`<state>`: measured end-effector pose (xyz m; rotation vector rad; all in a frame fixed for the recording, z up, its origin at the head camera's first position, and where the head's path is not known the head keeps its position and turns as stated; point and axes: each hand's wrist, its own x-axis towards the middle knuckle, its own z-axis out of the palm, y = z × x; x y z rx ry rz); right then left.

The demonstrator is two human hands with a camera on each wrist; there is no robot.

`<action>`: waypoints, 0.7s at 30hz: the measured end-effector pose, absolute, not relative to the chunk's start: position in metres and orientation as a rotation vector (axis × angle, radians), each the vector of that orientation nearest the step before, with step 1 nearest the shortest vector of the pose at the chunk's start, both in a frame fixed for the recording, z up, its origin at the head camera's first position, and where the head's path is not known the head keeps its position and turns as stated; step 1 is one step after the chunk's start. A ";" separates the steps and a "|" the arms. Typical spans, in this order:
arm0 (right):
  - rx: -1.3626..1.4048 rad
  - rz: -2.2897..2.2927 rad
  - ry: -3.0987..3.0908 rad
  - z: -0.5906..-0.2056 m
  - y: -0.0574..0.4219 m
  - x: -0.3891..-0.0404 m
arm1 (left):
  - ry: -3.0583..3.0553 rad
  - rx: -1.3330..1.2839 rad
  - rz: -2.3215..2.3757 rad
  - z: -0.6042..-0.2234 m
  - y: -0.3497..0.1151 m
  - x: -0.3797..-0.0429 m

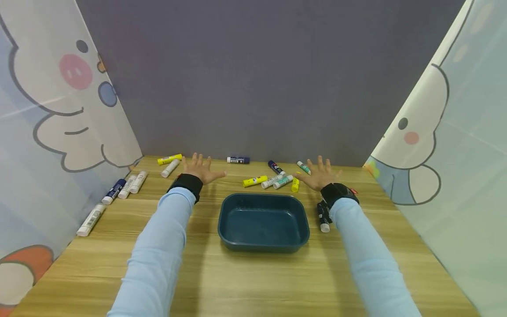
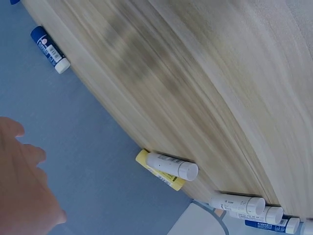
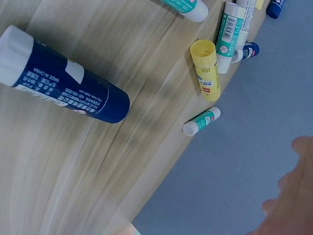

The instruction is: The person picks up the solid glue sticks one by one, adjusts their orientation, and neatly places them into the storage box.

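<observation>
Two hands were out over the tabletop [image 1: 253,281], holding nothing: the left hand [image 1: 198,168] and the right hand [image 1: 319,176] both had their fingers fanned wide, no pinching at all.

Glue sticks lay scattered mostly across the far part. The relation that mattered most, I'd say, was on the right: a yellow glue stick [image 1: 295,183] lay just left of the right hand, way nearer that one than the left, its long axis running roughly toward the person. The right thumb came right up to its far end in the head view — couldn't tell if they touched. A small green-and-white glue stick [image 1: 303,167] lay slanted just past that thumb, and a navy glue stick [image 1: 322,216] was partly hidden by the black wrist strap [image 1: 334,194].

Over on the left, a white glue stick [image 1: 170,168] lay slanted just left of the left hand, close to another yellow stick [image 1: 170,159] that ran mostly crosswise near the back panel [image 1: 253,88].

As for containers, just one: a dark teal plastic tray [image 1: 263,247] sat between the forearms, nearer the person than the hands, long side crosswise. Only its bare bottom showed — no sticks in there.
</observation>
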<state>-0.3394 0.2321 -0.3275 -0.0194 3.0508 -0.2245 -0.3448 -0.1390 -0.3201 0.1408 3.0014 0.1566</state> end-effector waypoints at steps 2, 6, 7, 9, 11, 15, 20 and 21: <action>-0.040 -0.232 3.040 -0.327 0.234 -0.341 | 2.996 0.145 0.155 -0.322 -0.139 -0.346; -0.048 -0.256 3.042 -0.323 0.236 -0.344 | 2.986 0.158 0.177 -0.325 -0.141 -0.351; -0.046 -0.262 3.048 -0.321 0.236 -0.344 | 2.986 0.158 0.183 -0.325 -0.142 -0.352; -0.032 -0.272 3.058 -0.317 0.235 -0.344 | 2.983 0.158 0.193 -0.325 -0.145 -0.354; -0.028 -0.264 3.068 -0.314 0.234 -0.343 | 2.978 0.158 0.202 -0.324 -0.148 -0.354; -0.066 -0.263 3.081 -0.315 0.235 -0.339 | 2.945 0.174 0.244 -0.322 -0.149 -0.351; -0.153 -0.267 3.096 -0.326 0.239 -0.337 | 2.879 0.288 0.313 -0.325 -0.144 -0.348; -0.166 -0.282 3.095 -0.328 0.240 -0.337 | 2.864 0.328 0.356 -0.327 -0.142 -0.348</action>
